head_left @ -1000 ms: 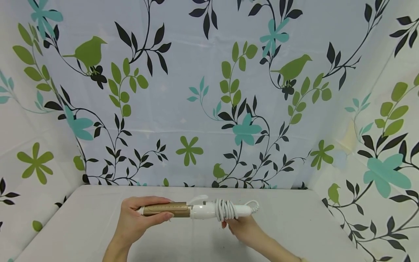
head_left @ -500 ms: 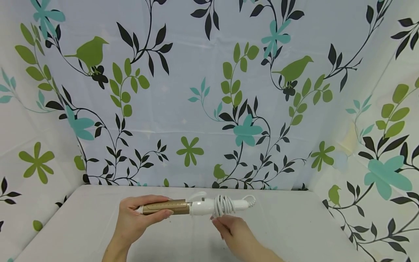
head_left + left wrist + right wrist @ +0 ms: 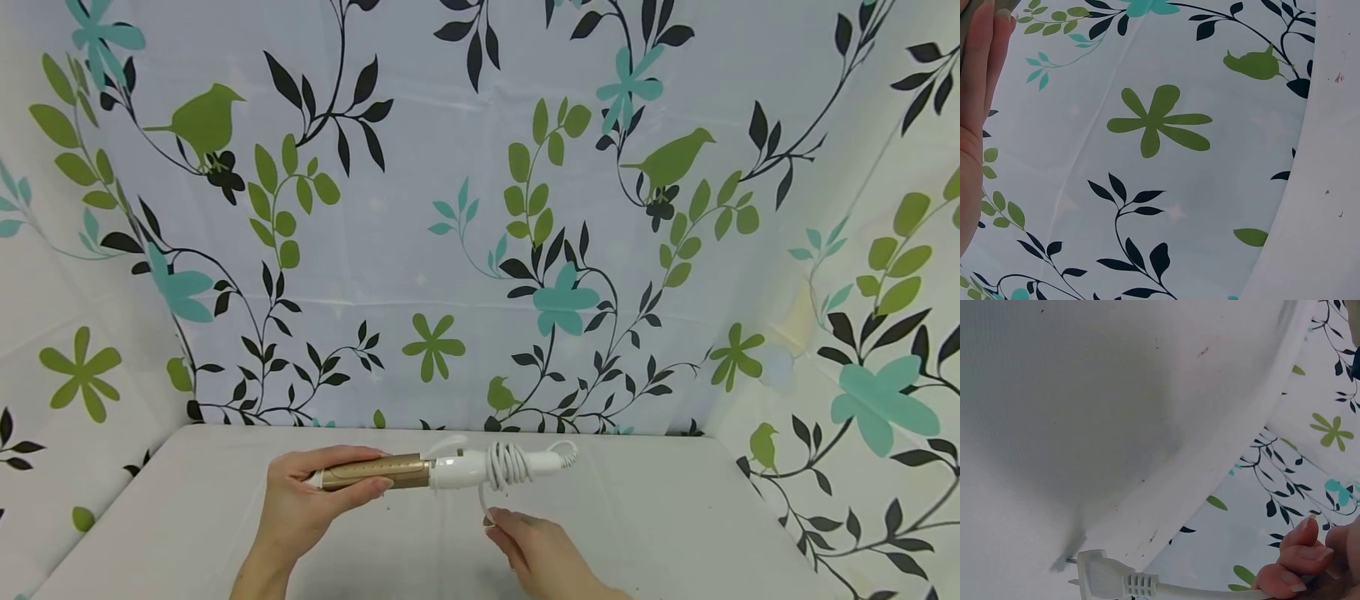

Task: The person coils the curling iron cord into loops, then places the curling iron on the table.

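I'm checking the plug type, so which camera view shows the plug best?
The right wrist view: the plug appears large there, its two prongs visible. In the head view I can't make it out near the right hand; the left wrist view doesn't show it.

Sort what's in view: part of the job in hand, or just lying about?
Job:
gold-and-white styling iron, in the left grip
pale cord, partly coiled round its handle, pinched by the right grip
plug on the cord

Surroundings only:
white table
patterned cloth behind
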Available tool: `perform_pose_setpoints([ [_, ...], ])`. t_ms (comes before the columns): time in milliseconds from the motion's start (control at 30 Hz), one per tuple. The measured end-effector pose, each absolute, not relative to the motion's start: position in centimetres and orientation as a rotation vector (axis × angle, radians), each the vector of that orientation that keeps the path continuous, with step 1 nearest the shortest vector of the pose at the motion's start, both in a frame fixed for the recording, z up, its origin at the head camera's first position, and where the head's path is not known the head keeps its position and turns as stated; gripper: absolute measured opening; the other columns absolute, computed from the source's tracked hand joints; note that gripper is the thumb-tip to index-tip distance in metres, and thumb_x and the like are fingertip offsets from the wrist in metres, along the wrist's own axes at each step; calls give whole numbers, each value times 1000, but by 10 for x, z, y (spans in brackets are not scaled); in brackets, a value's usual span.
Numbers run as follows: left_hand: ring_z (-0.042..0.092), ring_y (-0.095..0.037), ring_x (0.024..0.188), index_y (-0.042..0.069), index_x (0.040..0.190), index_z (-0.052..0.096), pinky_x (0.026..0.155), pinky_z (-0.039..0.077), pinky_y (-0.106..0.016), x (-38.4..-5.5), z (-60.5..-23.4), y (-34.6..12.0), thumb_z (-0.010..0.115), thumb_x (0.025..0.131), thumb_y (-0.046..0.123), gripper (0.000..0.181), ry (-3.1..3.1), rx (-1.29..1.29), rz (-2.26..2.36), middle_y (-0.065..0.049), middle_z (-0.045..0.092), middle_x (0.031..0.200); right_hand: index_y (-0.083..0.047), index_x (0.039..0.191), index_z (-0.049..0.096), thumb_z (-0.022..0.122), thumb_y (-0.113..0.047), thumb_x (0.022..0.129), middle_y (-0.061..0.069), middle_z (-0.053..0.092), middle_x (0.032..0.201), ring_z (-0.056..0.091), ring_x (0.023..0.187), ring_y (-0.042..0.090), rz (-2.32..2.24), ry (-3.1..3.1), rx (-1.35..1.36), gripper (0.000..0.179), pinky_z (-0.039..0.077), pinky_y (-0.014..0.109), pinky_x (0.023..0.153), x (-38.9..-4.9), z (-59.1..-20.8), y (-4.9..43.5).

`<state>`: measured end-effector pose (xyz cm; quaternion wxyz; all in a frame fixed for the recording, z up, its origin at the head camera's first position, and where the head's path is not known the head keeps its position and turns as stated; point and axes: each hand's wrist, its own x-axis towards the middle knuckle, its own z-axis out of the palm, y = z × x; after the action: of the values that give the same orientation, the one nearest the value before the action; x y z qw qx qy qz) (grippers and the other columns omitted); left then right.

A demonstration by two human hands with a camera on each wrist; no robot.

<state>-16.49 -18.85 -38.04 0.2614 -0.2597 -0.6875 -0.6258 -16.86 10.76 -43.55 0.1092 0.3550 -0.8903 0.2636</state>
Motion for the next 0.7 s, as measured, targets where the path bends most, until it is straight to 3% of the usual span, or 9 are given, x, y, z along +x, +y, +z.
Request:
perform_pose_setpoints([
  [100,72,-8,70,-3,92,77,57,58,-24,-165,-381,-189,83,64,-19,33,-1874,-668,-1680,10,77,89,1,120,65,60,-9,99,2,73,95,69,82,7,723,-2669,1025,23,57,22,69,-166,-437,109],
  [267,72,-8,71,-3,92,77,58,58,-23,-165,-380,-189,83,64,-18,33,-1878,-650,-1669,9,77,88,5,127,58,61,4,92,-13,52,75,43,64,-5,735,-2780,1051,36,44,15,60,-159,-439,109],
  [467,72,-10,72,-3,93,77,60,58,-24,-164,-380,-188,83,65,-18,32,-1874,-640,-1701,5,77,90,-3,115,62,72,3,85,-15,45,69,31,60,-10,622,-2488,1130,32,31,4,53,-153,-450,114],
  [567,72,-10,73,-4,94,76,60,59,-25,-165,-381,-189,84,66,-16,31,-1914,-603,-1689,8,77,90,-8,108,65,63,-11,99,-14,41,68,25,60,-10,525,-2292,1120,10,24,1,52,-151,-456,116],
  [600,72,-9,73,-3,94,76,60,59,-25,-166,-382,-190,84,66,-15,31,-1931,-592,-1681,10,77,90,-9,107,66,58,-18,103,-14,41,67,24,61,-9,500,-2234,1113,12,22,1,52,-151,-457,117],
  [700,72,-10,72,-4,94,76,60,59,-26,-167,-384,-190,84,67,-14,30,-1958,-589,-1666,10,77,90,-12,103,69,37,-48,107,-13,44,69,26,61,-6,406,-2097,1086,48,24,3,55,-149,-458,120],
])
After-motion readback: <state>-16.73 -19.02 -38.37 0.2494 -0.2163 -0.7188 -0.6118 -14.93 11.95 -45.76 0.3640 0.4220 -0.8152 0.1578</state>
